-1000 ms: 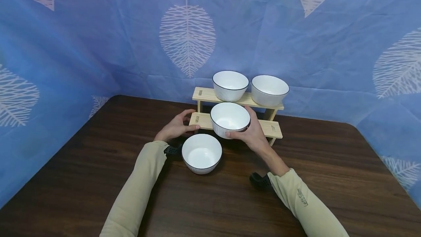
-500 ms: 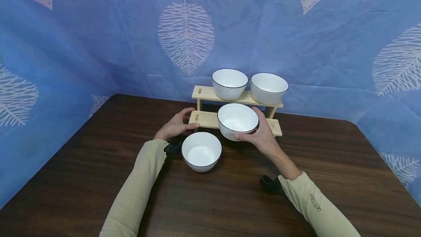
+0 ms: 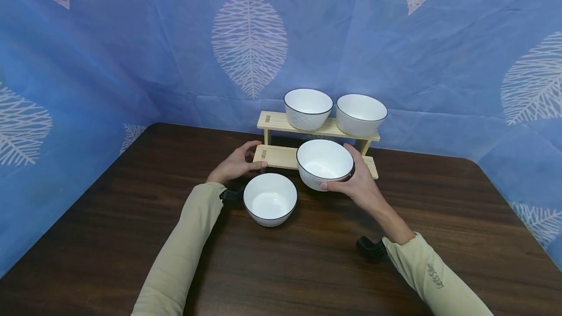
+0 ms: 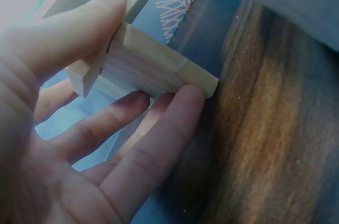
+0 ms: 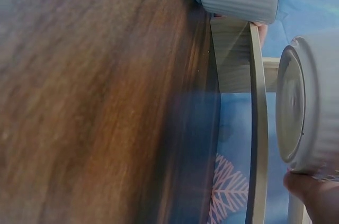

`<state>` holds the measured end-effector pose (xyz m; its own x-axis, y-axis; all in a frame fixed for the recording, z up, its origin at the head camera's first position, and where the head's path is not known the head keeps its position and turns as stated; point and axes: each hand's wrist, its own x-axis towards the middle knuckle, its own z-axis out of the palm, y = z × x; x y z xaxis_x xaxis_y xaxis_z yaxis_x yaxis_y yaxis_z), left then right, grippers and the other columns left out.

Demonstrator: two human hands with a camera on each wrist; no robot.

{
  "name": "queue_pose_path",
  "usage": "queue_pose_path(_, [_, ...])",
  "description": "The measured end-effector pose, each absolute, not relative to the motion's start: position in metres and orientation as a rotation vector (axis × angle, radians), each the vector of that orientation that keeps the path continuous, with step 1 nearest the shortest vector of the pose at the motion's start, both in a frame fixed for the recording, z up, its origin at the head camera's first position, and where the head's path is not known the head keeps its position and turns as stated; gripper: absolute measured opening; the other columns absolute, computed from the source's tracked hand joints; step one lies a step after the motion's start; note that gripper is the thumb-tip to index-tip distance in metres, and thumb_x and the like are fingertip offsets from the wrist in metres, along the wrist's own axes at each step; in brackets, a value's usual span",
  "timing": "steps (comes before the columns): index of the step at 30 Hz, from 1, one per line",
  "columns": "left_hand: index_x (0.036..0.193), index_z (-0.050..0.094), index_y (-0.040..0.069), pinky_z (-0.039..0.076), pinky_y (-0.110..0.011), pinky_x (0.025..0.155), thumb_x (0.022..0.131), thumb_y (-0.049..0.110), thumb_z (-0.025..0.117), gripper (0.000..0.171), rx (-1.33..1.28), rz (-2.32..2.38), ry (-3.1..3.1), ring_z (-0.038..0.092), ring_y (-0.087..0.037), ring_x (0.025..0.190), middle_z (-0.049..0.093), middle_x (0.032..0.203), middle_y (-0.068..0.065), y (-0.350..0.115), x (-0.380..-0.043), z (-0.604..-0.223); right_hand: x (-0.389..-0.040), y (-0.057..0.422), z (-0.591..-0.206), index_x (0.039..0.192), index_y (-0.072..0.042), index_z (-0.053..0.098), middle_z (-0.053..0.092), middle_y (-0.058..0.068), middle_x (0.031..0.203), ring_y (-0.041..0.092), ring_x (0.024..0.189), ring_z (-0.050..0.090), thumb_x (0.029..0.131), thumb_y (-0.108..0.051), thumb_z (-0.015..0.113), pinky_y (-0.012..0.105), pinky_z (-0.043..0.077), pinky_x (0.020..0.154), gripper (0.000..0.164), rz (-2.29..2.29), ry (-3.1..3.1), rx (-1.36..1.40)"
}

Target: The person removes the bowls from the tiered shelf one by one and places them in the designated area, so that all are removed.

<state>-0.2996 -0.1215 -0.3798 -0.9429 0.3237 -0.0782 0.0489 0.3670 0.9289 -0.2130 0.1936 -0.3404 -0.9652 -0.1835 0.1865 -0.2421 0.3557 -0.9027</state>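
My right hand holds a white bowl with a dark rim, thumb at the near side and fingers round the right. In the right wrist view the foot of this bowl shows apart from the lower shelf's edge. My left hand grips the left end of the two-tier wooden stand. In the left wrist view its thumb lies over the shelf end, while fingertips touch the wooden leg. Another white bowl stands on the table before the lower tier.
Two more white bowls, a left one and a right one, sit side by side on the upper tier. The dark wooden table meets a blue leaf-print cloth behind and at the sides.
My right hand has carried its bowl to the right along the front of the lower tier, uncovering more of the shelf's left part. The left hand keeps its place on the stand.
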Motion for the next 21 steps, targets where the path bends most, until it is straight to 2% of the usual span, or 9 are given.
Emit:
queue_pose_path(17, [0.159, 0.028, 0.007, 0.058, -0.046, 0.087, 0.096, 0.012, 0.073, 0.078, 0.337, 1.629, 2.354, 0.064, -0.036, 0.107, 0.053, 0.128, -0.027, -0.122, -0.298, -0.379, -0.199, 0.205, -0.346, 0.159, 0.001, 0.016, 0.031, 0.027, 0.154, 0.043, 0.136, 0.038, 0.077, -0.011, 0.086, 0.059, 0.036, 0.107, 0.109, 1.625, -2.615, 0.429])
queue_pose_path(21, [0.159, 0.027, 0.006, 0.058, -0.047, 0.086, 0.096, 0.012, 0.072, 0.078, 0.357, 1.623, 2.362, 0.065, -0.037, 0.106, 0.054, 0.126, -0.028, -0.122, -0.297, -0.379, -0.197, 0.207, -0.346, 0.158, 0.001, 0.020, 0.034, 0.025, 0.152, 0.042, 0.134, 0.040, 0.076, -0.009, 0.086, 0.054, 0.041, 0.103, 0.106, 1.617, -2.606, 0.467])
